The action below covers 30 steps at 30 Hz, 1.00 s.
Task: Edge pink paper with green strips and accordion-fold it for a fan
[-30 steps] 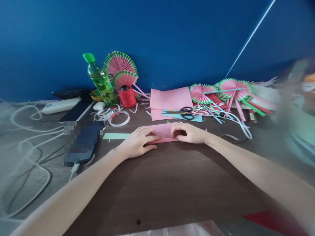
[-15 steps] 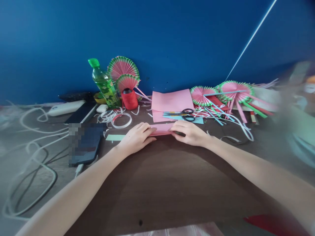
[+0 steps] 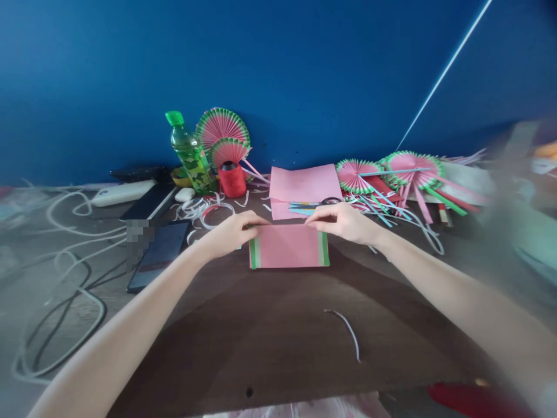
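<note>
A pink sheet of paper [image 3: 289,247] with green strips along its left and right edges hangs over the dark table, facing me. My left hand [image 3: 237,232] pinches its upper left corner between thumb and fingers. At the upper right corner, my right hand [image 3: 343,223] grips it the same way. Just behind the paper lie scissors [image 3: 331,201], partly hidden by my right hand, and a larger folded pink sheet [image 3: 304,183]. A thin curved pale strip [image 3: 347,331] rests on the table nearer to me.
Pleated pink-and-green paper fans [image 3: 223,129] lean on the blue wall beside a green bottle [image 3: 189,157] and a red thread spool [image 3: 232,179]. More fans [image 3: 413,168] lie at right among paper strips. Left are a phone [image 3: 159,255], white cables [image 3: 82,290] and a tape roll [image 3: 217,215].
Both hands have raised the pink paper, which lay low and flat, so its wide face and green edges show. A curved pale strip now appears on the near table.
</note>
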Motion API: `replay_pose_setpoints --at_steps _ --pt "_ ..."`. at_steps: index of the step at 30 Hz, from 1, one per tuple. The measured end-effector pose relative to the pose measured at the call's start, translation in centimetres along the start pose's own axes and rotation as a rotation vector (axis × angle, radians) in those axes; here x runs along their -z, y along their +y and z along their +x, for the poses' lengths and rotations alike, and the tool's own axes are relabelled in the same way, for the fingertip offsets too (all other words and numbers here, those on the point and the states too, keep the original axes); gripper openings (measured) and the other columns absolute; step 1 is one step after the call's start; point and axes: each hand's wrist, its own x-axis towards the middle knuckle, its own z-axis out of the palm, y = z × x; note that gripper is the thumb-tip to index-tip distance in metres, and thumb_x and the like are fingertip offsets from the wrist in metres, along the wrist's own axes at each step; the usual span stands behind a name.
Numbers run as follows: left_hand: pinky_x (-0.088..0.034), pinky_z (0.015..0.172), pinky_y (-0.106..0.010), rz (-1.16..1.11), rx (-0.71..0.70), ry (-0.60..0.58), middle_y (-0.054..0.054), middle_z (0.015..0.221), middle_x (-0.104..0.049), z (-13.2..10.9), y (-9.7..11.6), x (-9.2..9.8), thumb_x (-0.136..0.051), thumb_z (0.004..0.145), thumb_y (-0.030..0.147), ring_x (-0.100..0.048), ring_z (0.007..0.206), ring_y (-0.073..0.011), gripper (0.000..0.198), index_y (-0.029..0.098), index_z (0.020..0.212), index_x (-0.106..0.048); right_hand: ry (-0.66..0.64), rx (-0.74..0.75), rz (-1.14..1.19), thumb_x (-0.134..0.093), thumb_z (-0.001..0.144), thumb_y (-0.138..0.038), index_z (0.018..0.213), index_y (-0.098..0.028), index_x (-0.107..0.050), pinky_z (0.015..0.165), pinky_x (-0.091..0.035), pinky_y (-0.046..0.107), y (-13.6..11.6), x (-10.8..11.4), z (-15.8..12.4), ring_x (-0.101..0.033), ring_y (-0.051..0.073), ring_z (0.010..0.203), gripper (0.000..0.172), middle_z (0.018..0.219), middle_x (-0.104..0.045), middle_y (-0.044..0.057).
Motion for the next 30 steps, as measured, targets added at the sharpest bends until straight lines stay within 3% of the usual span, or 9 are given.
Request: replay_pose_setpoints --at_steps 8,17,24,30 --pt "-0.044 0.080 -0.034 0.256 -0.054 0.025 -0.004 0.089 -0.062 0.1 -1.4 -2.0 -0.051 0.083 0.025 -0.056 0.085 -0.0185 0.022 0.021 0.095 -0.068 -0.167 0.076 -0.153 -0.055 0.080 -0.025 0.090 -0.018 -0.069 0.065 -0.044 0.028 2.6 -1.1 0.4 -0.056 0.013 0.071 0.019 0.086 -0.066 0.005" --pt "-0.045 0.071 -0.029 0.315 -0.060 -0.028 -0.004 0.087 -0.063 0.2 -1.1 -2.1 -0.049 0.082 0.024 -0.058 0.077 -0.0161 0.020 0.018 0.092 -0.065 -0.148 0.118 -0.255 -0.054 0.079 -0.016 0.086 -0.016 -0.066 0.062 -0.042 0.027 2.6 -1.5 0.3 -0.053 0.012 0.067 0.014 0.081 -0.063 0.005" --pt "-0.044 0.071 -0.029 0.271 -0.074 -0.030 -0.004 0.084 -0.059 0.1 -0.9 -2.5 -0.050 0.083 0.025 -0.057 0.077 -0.0159 0.014 0.016 0.087 -0.061 -0.110 0.087 -0.304 -0.057 0.081 -0.025 0.081 -0.016 -0.063 0.064 -0.040 0.028 2.0 -2.3 0.1 -0.052 0.014 0.069 0.011 0.078 -0.060 0.004" --pt "-0.043 0.068 -0.028 0.301 -0.082 -0.062 -0.003 0.083 -0.059 0.3 -1.1 -2.6 -0.049 0.083 0.020 -0.056 0.073 -0.0147 0.010 0.016 0.084 -0.058 -0.132 0.153 -0.389 -0.052 0.083 -0.020 0.080 -0.016 -0.061 0.067 -0.040 0.029 2.3 -2.3 0.0 -0.051 0.015 0.074 0.010 0.079 -0.058 0.004"
